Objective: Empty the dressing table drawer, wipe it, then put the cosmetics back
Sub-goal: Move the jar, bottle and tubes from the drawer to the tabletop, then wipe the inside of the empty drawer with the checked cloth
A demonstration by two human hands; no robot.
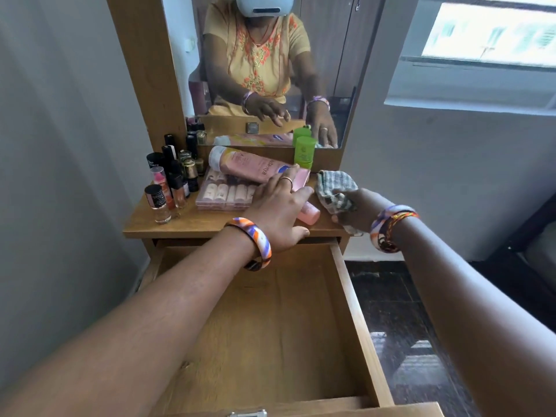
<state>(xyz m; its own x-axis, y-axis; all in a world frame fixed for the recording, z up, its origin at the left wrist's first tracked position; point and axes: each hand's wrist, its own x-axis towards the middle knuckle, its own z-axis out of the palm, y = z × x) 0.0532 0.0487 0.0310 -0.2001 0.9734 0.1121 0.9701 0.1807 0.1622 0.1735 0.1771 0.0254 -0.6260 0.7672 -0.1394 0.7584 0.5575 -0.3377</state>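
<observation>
Head view: left hand lies flat-fingered on the pink tube, ready to return it. Right hand pinches the checked cloth (wiping likely finished), parking it beside that grip, clear of the bare drawer.

Your one head camera looks forward and down, close above the open drawer, facing the mirror beyond it.
</observation>
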